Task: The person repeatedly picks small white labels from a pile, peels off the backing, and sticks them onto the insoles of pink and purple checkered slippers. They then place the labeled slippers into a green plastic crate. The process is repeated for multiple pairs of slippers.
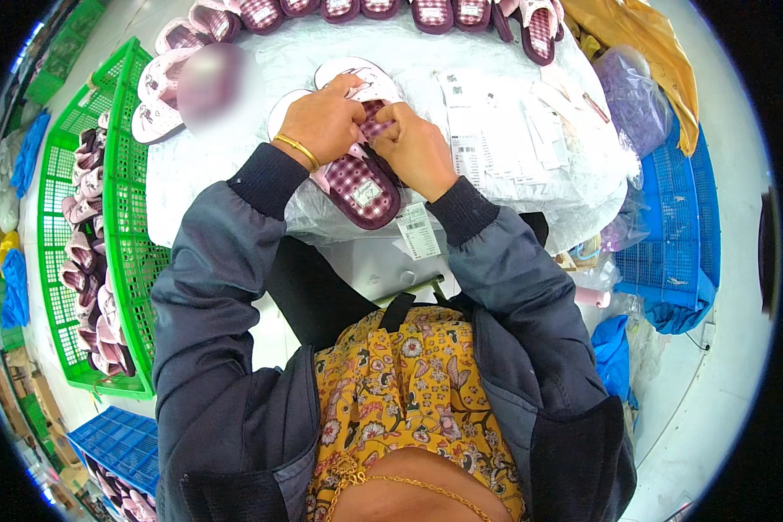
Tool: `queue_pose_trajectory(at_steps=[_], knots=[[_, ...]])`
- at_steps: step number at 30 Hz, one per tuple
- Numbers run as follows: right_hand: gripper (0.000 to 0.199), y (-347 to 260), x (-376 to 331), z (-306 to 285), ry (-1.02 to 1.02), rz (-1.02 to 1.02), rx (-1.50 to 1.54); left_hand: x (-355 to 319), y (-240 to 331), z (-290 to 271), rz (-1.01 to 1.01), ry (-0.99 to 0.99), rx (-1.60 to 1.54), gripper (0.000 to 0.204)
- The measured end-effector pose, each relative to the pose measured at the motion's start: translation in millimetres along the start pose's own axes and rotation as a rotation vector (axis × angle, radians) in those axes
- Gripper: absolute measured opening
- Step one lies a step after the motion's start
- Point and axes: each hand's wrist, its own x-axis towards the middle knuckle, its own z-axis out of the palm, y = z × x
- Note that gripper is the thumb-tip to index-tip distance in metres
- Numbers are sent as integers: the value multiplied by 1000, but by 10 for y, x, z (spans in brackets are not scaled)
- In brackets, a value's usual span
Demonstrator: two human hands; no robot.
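Observation:
A pair of slippers [357, 187] lies at the middle of the table, with white-and-pink uppers, plum checked insoles and dark plum soles. My left hand [322, 122], a gold bangle at its wrist, is closed on the slipper's upper by the foot opening. Right beside it, my right hand [413, 150] is closed in a pinch at the checked lining; what lies between its fingertips is hidden. A white printed tag [418, 231] hangs over the table's near edge, just below the slipper's heel.
Finished-looking slippers [361, 9] line the table's far edge, with more at its left [161, 96]. Loose printed tags [496, 122] lie to the right. A green crate [139, 217] of slippers stands at left, a blue crate [670, 217] at right.

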Motion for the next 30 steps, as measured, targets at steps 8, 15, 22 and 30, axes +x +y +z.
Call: queue_pose_trajectory(at_steps=[8,15,22,30], knots=[[26,28,80,24,10,14,-49,6,-15,9,11,17,-28,17],[25,-1,134,81,9,84,-66,32,-47,71,2,21,-17,17],[25,23,119,104,38,59,-27,55,-33,84,41,39,66,15],[28,63,83,146,42,-13,-28,-33,32,158,139,177,41,8]])
